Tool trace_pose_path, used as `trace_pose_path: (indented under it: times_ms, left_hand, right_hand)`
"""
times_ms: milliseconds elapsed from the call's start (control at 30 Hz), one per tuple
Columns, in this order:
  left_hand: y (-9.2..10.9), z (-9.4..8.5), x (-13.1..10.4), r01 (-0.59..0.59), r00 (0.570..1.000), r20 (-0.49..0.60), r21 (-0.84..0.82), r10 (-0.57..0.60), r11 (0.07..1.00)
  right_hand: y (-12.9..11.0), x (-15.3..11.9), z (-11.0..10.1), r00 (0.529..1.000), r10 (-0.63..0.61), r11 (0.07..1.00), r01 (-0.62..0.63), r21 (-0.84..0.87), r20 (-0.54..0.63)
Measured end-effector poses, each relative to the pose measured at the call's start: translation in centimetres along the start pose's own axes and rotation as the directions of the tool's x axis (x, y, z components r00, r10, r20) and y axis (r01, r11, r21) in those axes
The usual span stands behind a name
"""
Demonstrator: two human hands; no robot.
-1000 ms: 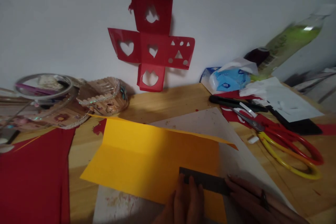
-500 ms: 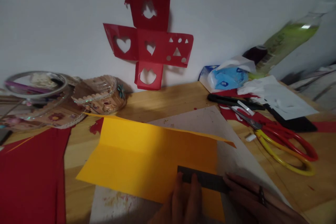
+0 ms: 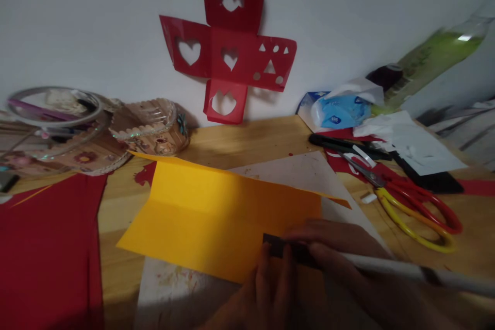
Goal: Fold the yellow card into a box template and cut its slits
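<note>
A folded sheet of yellow-orange paper (image 3: 185, 221) lies creased across the work area, its far flap raised. On its right part lies a short dark ruler (image 3: 273, 245). My left hand (image 3: 266, 294) holds the ruler down with its fingertips at the near edge. My right hand (image 3: 344, 252) is closed around a white pen (image 3: 402, 267) with a dark band, its barrel pointing off to the right. The pen's tip is hidden behind the fingers, close to the ruler, so I cannot tell whether it touches the paper.
Scissors (image 3: 410, 211) with red and yellow handles lie at right, near a black cutter (image 3: 348, 147), white paper scraps (image 3: 421, 144) and a blue tissue pack (image 3: 340, 111). Red paper (image 3: 46, 252) and decorated baskets (image 3: 147, 129) are at left. A red cut-out box (image 3: 230, 56) leans on the wall.
My right hand has left the ruler's right end, moved left over it and now holds a white pen. My left hand stays on the ruler. The view has shifted slightly.
</note>
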State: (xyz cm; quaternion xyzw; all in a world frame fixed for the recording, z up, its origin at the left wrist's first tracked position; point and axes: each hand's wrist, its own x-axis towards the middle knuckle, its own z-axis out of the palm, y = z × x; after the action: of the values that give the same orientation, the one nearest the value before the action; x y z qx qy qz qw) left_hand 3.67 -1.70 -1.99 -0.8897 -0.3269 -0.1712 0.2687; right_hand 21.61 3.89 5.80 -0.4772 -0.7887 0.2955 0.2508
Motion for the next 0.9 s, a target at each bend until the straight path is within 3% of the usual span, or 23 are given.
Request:
trace_pose_path:
  times_ms: [100, 233, 433, 600, 733, 900]
  left_hand:
    - [0.0, 0.0, -0.1, -0.023, 0.999, 0.043, 0.032, 0.021, 0.999]
    - [0.1, 0.2, -0.3, -0.028, 0.998, 0.054, 0.069, 0.025, 0.997]
    - [-0.7, -0.4, 0.3, -0.113, 0.993, 0.05, 0.095, 0.109, 0.989]
    - [-0.7, -0.6, 0.6, -0.037, 0.998, 0.043, 0.039, 0.036, 0.999]
    - [-0.6, -0.6, 0.4, -0.047, 0.999, 0.027, 0.016, 0.046, 0.999]
    - [-0.7, -0.6, 0.3, -0.022, 1.0, 0.016, -0.047, 0.023, 0.999]
  right_hand:
    - [-0.2, 1.6, 0.7, 0.993, 0.106, 0.98, -0.114, 0.165, 0.057]
    - [1.1, 1.1, 1.6, 0.994, 0.111, 0.982, -0.112, 0.151, 0.017]
    - [3.4, -2.4, 2.0, 0.992, -0.047, 0.997, 0.038, -0.072, -0.114]
    - [5.5, -5.2, 1.9, 0.997, -0.068, 0.984, 0.064, -0.164, -0.02]
    - [5.8, -5.5, 2.1, 0.988, -0.148, 0.969, 0.136, -0.204, -0.045]
    - [7.0, -6.2, 1.9, 0.998, -0.055, 0.981, 0.052, -0.19, -0.014]
